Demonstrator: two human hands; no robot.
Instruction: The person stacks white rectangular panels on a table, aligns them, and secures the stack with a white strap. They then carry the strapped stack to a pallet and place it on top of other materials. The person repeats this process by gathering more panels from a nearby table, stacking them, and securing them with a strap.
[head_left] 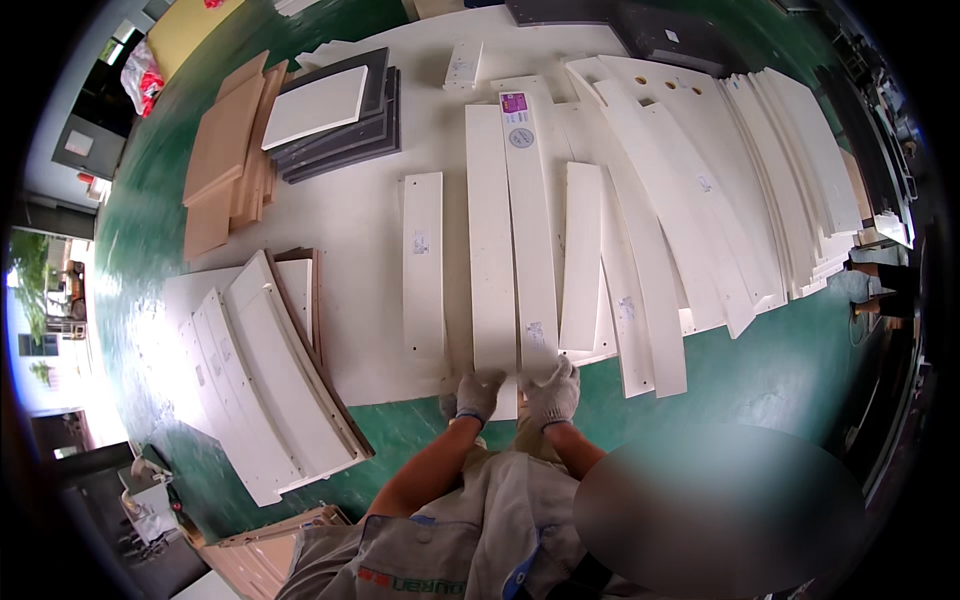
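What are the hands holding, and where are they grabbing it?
Both hands, left and right, grip the near ends of long white boards lying on the floor.

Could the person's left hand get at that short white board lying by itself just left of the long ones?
Probably yes. The left hand sits at the near end of the long boards, and the short white board lies right beside them, uncovered, with only bare white sheet between.

White panels (520,250) crowd ahead; bare green floor (760,380) open right.
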